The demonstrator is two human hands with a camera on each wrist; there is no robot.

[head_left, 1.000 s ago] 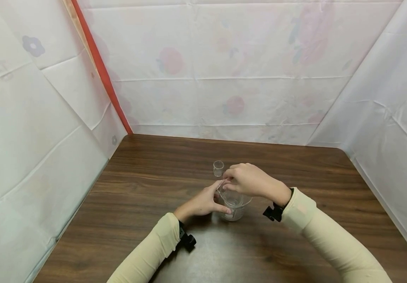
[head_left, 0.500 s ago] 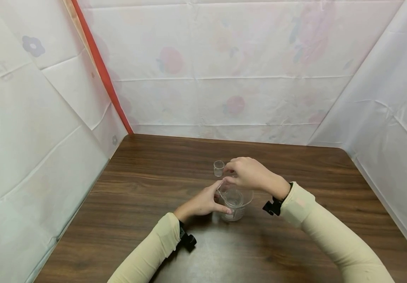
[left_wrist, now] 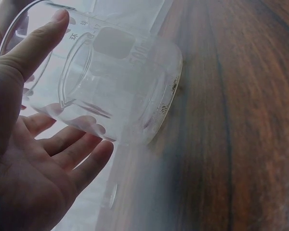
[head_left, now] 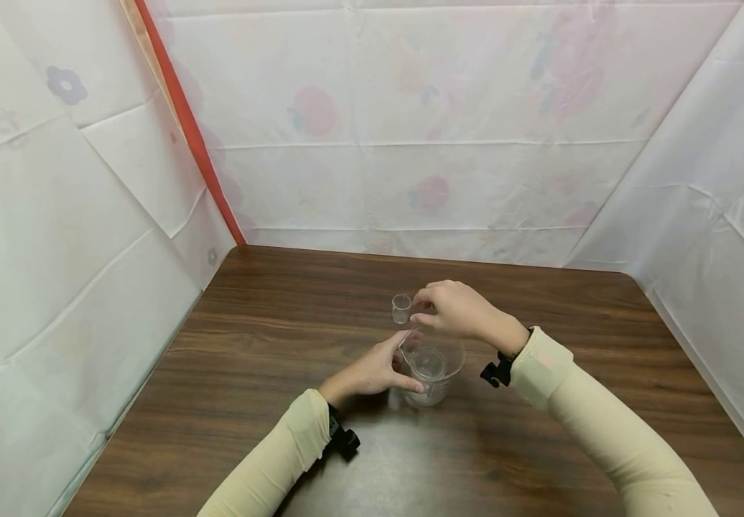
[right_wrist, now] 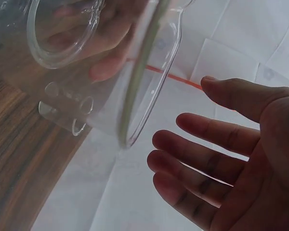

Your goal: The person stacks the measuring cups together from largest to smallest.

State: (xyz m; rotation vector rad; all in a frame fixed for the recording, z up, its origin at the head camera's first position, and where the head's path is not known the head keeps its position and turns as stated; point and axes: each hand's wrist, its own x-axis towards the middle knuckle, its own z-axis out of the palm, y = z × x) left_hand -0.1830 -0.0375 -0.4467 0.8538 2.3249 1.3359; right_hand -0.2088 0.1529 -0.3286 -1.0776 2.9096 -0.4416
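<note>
A large clear glass beaker [head_left: 439, 391] stands upright on the table, with a smaller glass beaker [head_left: 428, 362] nested inside it. My left hand [head_left: 375, 370] grips the large beaker from the left, its thumb on the near side and its fingers round the far side. In the left wrist view, printed marks show on the beaker wall [left_wrist: 149, 72]. My right hand [head_left: 456, 309] hovers above and behind the beaker's mouth, holding nothing; the right wrist view shows its fingers [right_wrist: 197, 154] loosely bent and apart from the rim [right_wrist: 135, 91].
A third, very small glass beaker [head_left: 401, 309] stands behind the large one, close to my right fingertips. The dark wood table [head_left: 268, 323] is bounded by white printed sheets [head_left: 372, 187] at the back and both sides.
My right hand has risen out of the large beaker's mouth and moved away toward the back. The left hand and the beakers have stayed in place.
</note>
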